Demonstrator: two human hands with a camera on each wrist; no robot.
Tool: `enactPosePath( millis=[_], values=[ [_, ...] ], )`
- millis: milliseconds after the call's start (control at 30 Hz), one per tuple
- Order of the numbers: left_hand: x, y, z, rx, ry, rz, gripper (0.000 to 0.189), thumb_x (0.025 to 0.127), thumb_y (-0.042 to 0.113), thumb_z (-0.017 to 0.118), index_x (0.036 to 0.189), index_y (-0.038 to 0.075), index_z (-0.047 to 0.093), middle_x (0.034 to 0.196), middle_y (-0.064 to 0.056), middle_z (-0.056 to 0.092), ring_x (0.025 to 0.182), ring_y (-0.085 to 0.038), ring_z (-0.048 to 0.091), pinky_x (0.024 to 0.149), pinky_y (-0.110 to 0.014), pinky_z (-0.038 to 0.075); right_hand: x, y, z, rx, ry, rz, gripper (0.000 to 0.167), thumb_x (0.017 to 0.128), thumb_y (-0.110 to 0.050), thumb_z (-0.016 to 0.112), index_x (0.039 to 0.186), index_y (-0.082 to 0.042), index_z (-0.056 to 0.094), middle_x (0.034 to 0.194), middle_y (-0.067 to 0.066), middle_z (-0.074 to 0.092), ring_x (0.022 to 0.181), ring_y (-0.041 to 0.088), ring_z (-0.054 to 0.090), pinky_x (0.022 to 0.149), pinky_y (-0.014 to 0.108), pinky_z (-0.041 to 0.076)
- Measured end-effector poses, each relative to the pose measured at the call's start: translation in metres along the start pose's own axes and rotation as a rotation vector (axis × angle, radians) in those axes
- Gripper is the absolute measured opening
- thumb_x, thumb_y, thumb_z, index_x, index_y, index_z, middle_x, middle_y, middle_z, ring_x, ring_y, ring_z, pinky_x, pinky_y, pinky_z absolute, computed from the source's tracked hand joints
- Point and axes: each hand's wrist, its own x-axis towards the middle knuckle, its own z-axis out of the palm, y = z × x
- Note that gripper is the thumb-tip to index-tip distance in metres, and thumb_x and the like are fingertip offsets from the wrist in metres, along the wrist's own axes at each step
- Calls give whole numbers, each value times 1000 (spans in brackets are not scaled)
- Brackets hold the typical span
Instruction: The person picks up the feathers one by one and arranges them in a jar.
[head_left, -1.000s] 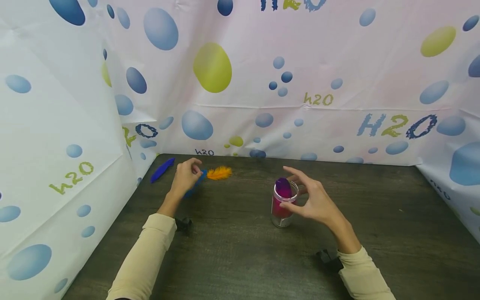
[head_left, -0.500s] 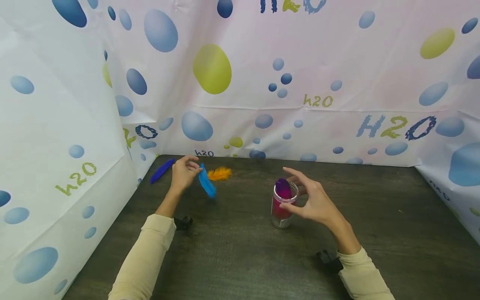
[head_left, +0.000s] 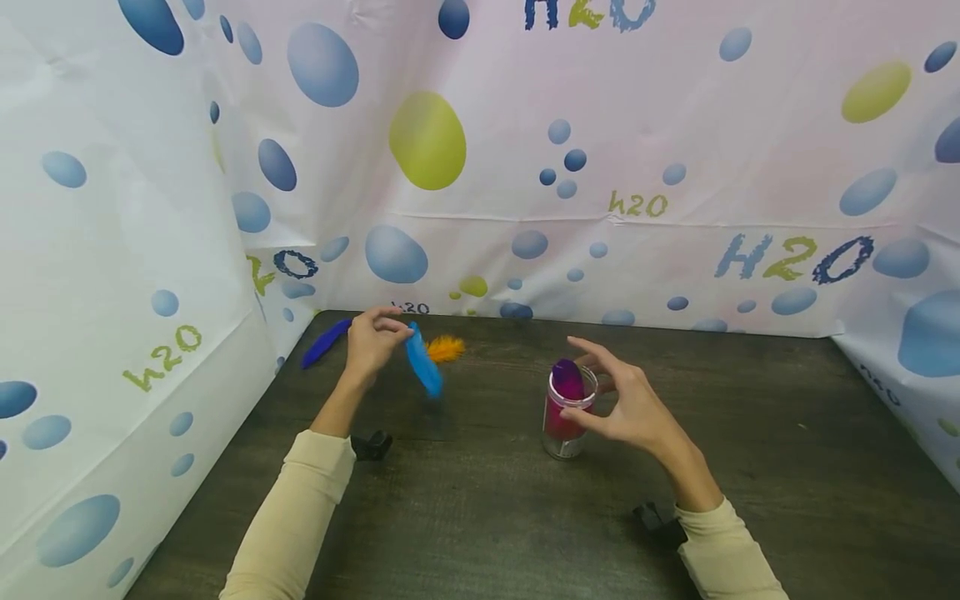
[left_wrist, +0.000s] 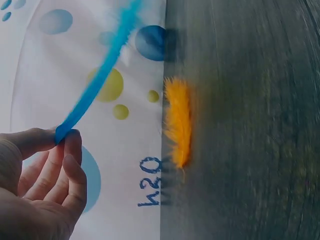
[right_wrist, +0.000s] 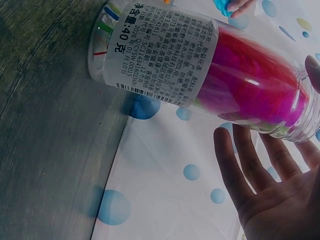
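My left hand (head_left: 367, 343) pinches a light-blue feather (head_left: 424, 362) by one end between thumb and fingers. The feather hangs down and right in the head view, just above the table. An orange feather (left_wrist: 178, 122) lies behind it, at the table's back edge. Around the mouth of a clear jar (head_left: 562, 447) my right hand (head_left: 637, 406) stands with spread, mostly straight fingers; whether they touch it is unclear. The jar is upright, has a printed label (right_wrist: 162, 55) and holds pink, red and purple feathers (right_wrist: 250, 85); a purple feather (head_left: 567, 377) pokes above its rim.
A dark-blue feather (head_left: 326, 343) lies at the table's back left corner, left of my left hand. The dark wooden table (head_left: 480, 517) meets a white sheet (head_left: 517, 108) with blue and green dots, hanging behind and along the sides.
My left hand has lifted the light-blue feather, swung it out from under the hand and shifted slightly right with it. The right hand and the jar have stayed in place.
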Motion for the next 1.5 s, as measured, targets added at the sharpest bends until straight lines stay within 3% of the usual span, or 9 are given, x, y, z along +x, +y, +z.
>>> enactPosePath(
  millis=[167,400,700,867,1167,1500],
  values=[
    [-2,6,1,-79,-40,-52,36,95,3,74,129,-4,65,90,-11,77,81,-34,71,64,-23,58,0,2,1,3,-1,-10,88,77,-8,90,153,-6,45,118,18,70,102,34,72,75,37,64],
    [-4,15,1,-153,-94,-64,37,96,2,73,131,-4,63,85,-3,76,69,-17,67,63,-24,58,0,0,0,-4,0,5,89,76,-10,90,153,-7,45,118,16,71,100,30,73,75,35,64],
    [-4,26,1,-223,-133,-63,40,94,1,74,132,-6,61,81,3,75,65,-10,67,67,-30,61,0,0,0,-5,-4,4,90,77,-10,90,154,-7,44,119,15,71,99,29,73,75,37,64],
    [-5,33,2,-276,-146,-69,41,94,0,74,132,-6,60,80,6,74,66,-11,68,64,-25,60,0,-2,1,-2,-4,5,90,76,-10,90,154,-6,44,119,16,71,100,30,73,75,38,64],
    [-11,51,8,-360,-173,-29,45,94,-4,72,136,-7,57,80,7,72,65,-12,69,65,-26,61,-1,-1,1,-4,-5,12,90,77,-11,90,154,-7,44,120,16,70,102,30,72,76,39,64],
    [-17,72,26,-432,-169,53,41,92,-5,72,131,-6,60,85,-1,74,66,-12,68,64,-25,60,-1,0,1,-1,-5,13,90,77,-9,90,154,-7,44,119,16,70,100,30,72,76,37,64]
  ],
)
